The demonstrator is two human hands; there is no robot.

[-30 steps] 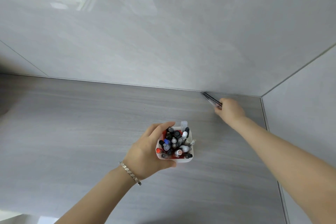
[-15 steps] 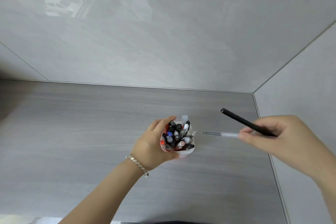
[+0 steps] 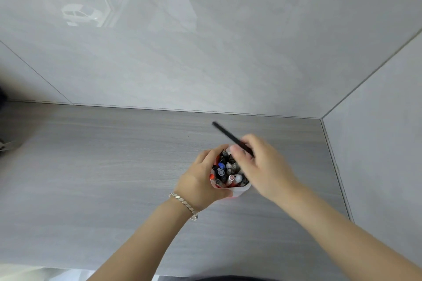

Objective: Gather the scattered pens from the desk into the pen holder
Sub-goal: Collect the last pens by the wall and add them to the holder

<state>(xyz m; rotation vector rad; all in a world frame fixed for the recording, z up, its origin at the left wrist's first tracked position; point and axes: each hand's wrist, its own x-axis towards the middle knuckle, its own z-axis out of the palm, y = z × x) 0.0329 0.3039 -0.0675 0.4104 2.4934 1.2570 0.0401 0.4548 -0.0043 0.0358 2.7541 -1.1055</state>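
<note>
A white pen holder [image 3: 239, 190] packed with several pens stands on the grey desk [image 3: 114, 166]. My left hand [image 3: 201, 180] wraps around its left side, a silver bracelet on the wrist. My right hand [image 3: 262, 166] is over the holder's right rim, gripping a black pen [image 3: 226, 133] that sticks out up and to the left. The clear pen seen earlier is hidden; I cannot tell whether the hand still has it.
Glossy grey walls meet the desk at the back and right, forming a corner [image 3: 321, 118]. A dark object [image 3: 3, 143] shows at the far left edge. The desk's front edge [image 3: 68, 269] runs along the bottom.
My right hand has come in from the right with the pens and now sits over the holder. The clear pen no longer shows. My left hand stays on the holder.
</note>
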